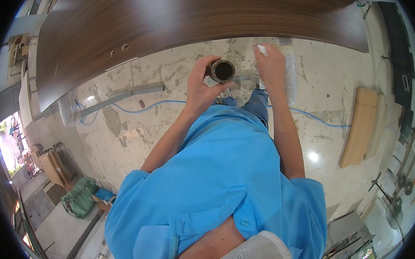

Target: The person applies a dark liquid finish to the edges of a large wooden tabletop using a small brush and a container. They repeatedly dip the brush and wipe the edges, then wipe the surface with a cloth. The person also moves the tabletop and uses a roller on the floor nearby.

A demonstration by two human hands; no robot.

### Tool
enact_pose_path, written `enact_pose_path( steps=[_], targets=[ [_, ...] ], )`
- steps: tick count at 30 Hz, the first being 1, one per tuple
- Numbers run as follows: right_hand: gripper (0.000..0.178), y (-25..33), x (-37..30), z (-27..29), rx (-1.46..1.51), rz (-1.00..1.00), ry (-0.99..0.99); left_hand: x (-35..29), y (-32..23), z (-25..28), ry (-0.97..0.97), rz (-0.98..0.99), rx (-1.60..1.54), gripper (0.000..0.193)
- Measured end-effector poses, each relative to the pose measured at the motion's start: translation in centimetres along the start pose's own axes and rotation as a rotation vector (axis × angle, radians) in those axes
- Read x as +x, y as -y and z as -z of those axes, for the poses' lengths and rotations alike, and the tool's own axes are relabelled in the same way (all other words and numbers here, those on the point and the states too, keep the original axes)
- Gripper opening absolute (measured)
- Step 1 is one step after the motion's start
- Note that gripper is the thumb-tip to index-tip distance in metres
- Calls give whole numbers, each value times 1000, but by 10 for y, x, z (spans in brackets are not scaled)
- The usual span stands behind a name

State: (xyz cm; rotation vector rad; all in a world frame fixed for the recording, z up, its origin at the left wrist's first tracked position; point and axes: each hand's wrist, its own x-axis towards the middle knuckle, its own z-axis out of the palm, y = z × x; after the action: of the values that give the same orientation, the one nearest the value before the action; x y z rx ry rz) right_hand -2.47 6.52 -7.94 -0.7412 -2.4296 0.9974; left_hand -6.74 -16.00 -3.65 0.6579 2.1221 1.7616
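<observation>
Fingers of our bare left hand (pixel 198 87) curl around a dark brown, round, open-topped jar (pixel 223 70), thumb and forefinger spread apart on its side while the others are largely hidden. We hold the jar over the pale, stained concrete floor (pixel 309 131), mouth facing up, between our body and the curved edge of a large dark brown wood-grain desk (pixel 214 16). To the jar's right, our bare right hand (pixel 272 69) presses its fingers together on a small white wad (pixel 262 50) whose material we cannot tell; our two hands are apart. We wear a bright blue, short-sleeved collared shirt (pixel 225 149). Underfoot, a thin blue cable (pixel 154 105) runs to both sides of our blue jeans (pixel 257 104), near a long grey strip (pixel 124 97) at left and a flat tan cardboard length (pixel 359 127) at right. Well to our left lies a bulky green bundle (pixel 79 200); well to our right stands a grey fan (pixel 395 213).
</observation>
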Motion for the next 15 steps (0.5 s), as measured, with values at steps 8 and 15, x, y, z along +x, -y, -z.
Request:
enact_pose_path(
  steps=[8,15],
  targets=[
    [29,5,0,-1,67,-223,81,4,-5,1,31,-12,31,70],
    [30,14,-1,-10,65,8,207,5,-8,0,38,9,20,71]
  ],
)
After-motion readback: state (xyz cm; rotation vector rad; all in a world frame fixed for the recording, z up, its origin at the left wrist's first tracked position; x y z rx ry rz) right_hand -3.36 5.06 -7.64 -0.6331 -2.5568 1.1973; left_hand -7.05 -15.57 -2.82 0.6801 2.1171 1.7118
